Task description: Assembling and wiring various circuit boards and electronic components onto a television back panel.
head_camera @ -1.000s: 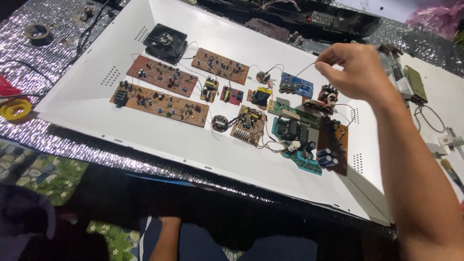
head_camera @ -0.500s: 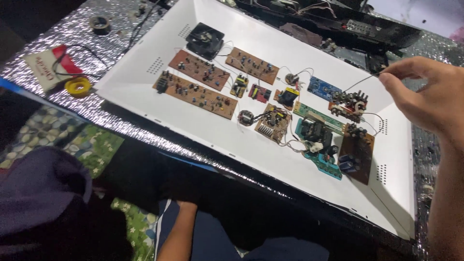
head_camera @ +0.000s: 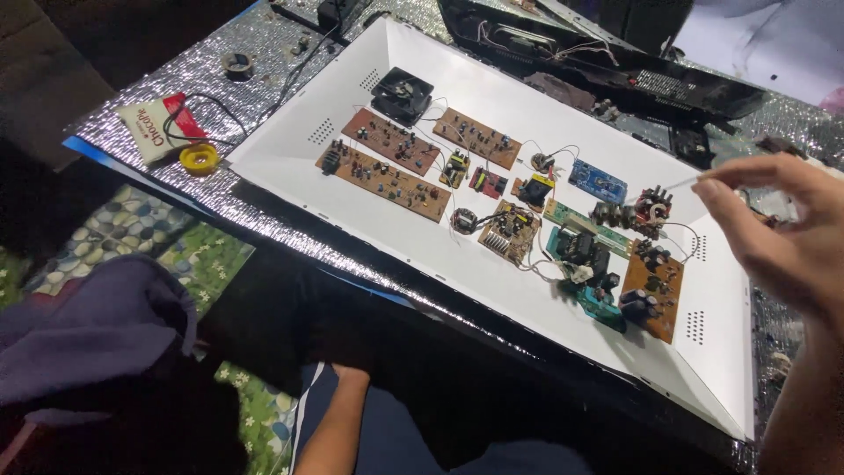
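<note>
My right hand (head_camera: 782, 233) hovers over the right end of a white tray-like panel (head_camera: 290, 149). Its thumb and forefinger pinch a thin pale wire (head_camera: 684, 183) that points toward a cluster of small coils and capacitors (head_camera: 646, 209). Several circuit boards lie on the panel: long brown ones (head_camera: 382, 180), a blue one (head_camera: 598, 180), a teal one (head_camera: 585, 264) and a brown one with black capacitors (head_camera: 655, 290). A black fan (head_camera: 402, 92) sits at the panel's far left. Only my left forearm (head_camera: 330, 431) shows, at the bottom; the hand is hidden under the dark table edge.
The panel rests on a shiny silver mat (head_camera: 176, 79). On the mat at the left lie a yellow spool (head_camera: 199, 159), a white and red packet (head_camera: 154, 127) and a small tape roll (head_camera: 237, 62). An opened black device housing (head_camera: 615, 66) lies behind the panel. A purple cloth (head_camera: 88, 325) sits lower left.
My right hand has drawn back to the right, from above the boards to beyond the coil cluster, still pinching the wire. The view has swung left, showing more of the mat and floor.
</note>
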